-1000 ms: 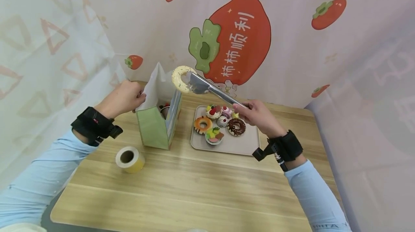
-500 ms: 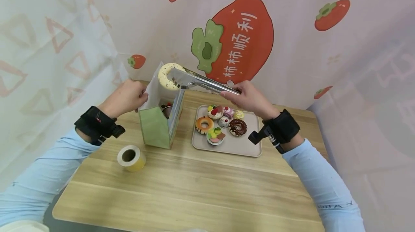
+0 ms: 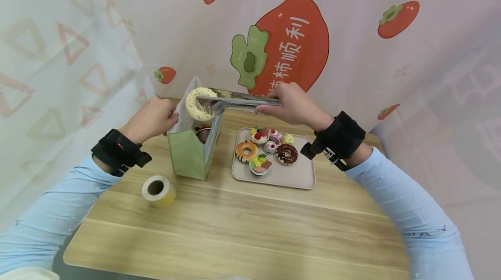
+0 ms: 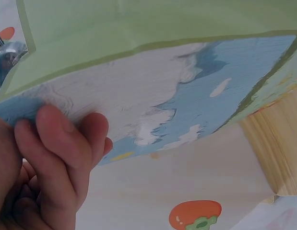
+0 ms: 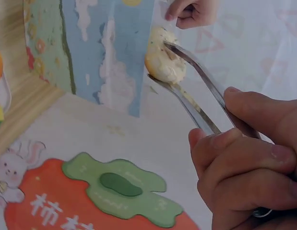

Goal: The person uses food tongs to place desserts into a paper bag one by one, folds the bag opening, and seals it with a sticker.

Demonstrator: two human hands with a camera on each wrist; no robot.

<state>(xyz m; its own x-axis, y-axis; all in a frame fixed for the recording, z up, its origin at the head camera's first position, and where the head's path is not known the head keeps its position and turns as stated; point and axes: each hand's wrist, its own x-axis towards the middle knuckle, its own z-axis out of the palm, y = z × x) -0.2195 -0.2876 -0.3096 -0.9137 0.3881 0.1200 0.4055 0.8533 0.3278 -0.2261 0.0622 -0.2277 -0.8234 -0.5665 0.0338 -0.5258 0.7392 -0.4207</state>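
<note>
A paper bag (image 3: 187,154), green on its narrow side and painted with sky and clouds on its broad side (image 4: 138,96), stands with its mouth open. My left hand (image 3: 152,117) pinches the top edge on its left. My right hand (image 3: 295,104) grips metal tongs (image 3: 242,101). Between the tong tips is a pale yellow speckled donut (image 3: 191,108), held tilted over the bag's mouth. The right wrist view shows the donut (image 5: 162,67) beside the upper edge of the painted side. Inside the bag, a dark cup-like item (image 3: 202,134) with red on top is partly hidden.
Right of the bag, a beige tray (image 3: 291,180) bears an orange donut (image 3: 246,151), a chocolate donut (image 3: 287,154), a fruit-topped cup (image 3: 260,165) and several small cakes. A yellow-sided tape roll (image 3: 159,191) stands in front of the bag. A printed curtain hangs behind the table.
My right hand has carried the tongs and donut left, from beside the bag to over its mouth, then slightly lower. My left hand keeps its hold on the bag's edge.
</note>
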